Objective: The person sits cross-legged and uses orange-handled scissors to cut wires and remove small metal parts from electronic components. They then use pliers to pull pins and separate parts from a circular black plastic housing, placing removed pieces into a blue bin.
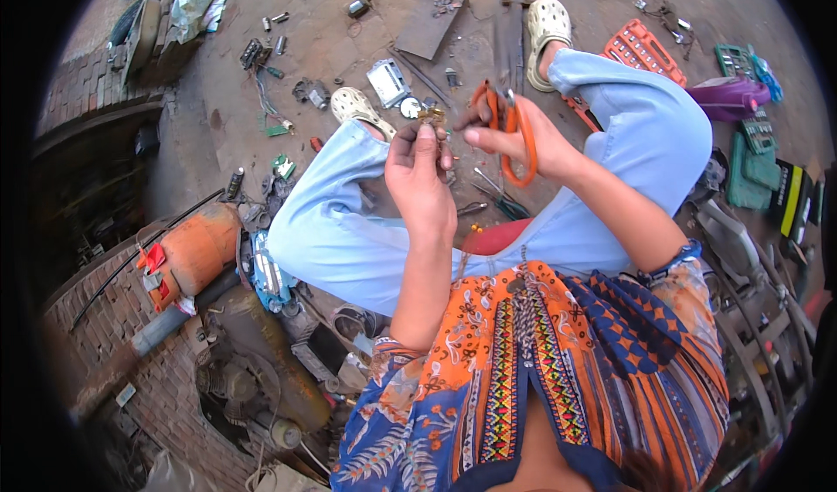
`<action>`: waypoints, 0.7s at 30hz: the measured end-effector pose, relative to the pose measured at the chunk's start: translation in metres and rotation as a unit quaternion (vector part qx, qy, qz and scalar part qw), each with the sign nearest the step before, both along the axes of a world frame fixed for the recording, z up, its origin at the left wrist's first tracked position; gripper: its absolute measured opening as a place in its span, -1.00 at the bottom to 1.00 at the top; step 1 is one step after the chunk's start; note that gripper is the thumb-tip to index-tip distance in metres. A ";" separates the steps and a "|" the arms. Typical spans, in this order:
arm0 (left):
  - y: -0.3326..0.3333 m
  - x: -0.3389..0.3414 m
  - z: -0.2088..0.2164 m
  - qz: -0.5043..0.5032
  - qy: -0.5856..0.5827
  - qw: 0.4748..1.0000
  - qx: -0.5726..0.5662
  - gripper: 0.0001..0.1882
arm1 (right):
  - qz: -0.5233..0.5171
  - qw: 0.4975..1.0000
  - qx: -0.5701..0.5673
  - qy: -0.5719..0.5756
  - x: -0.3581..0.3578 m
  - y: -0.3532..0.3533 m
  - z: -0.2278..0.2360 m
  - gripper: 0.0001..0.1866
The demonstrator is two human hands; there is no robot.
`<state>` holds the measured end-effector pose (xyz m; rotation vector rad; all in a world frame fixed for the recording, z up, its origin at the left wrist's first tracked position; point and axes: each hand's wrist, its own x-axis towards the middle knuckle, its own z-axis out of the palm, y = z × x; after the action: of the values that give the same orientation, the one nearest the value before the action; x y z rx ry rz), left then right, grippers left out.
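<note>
Cluttered brown ground lies beneath; the left hand pinches a brass part, jutting just beyond the thumb tip; the right hand has fingers curled round orange handles.

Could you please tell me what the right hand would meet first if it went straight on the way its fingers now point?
Probably the left hand or the small brass-coloured piece it holds, just leftward of the right hand; depth is hard to judge.
</note>
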<state>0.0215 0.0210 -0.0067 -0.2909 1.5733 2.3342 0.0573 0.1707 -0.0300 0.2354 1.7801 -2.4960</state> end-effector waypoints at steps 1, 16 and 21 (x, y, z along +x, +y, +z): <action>0.002 0.004 -0.002 -0.014 0.003 1.000 -0.021 -0.86 | -0.013 0.999 -0.030 0.009 -0.002 0.000 0.000 -0.70; 0.014 0.013 -0.013 -0.115 0.510 0.659 -0.540 -0.62 | -0.081 0.990 0.008 -0.118 -0.001 0.011 -0.010 -0.75; 0.012 0.008 -0.025 -0.081 0.541 0.663 -0.511 -0.72 | -0.085 0.990 0.041 -0.107 -0.001 0.012 -0.002 -0.77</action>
<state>0.0291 0.0325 -0.0312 1.2052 3.1075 1.0758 0.0559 0.1824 -0.0322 0.6619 1.8443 -2.3970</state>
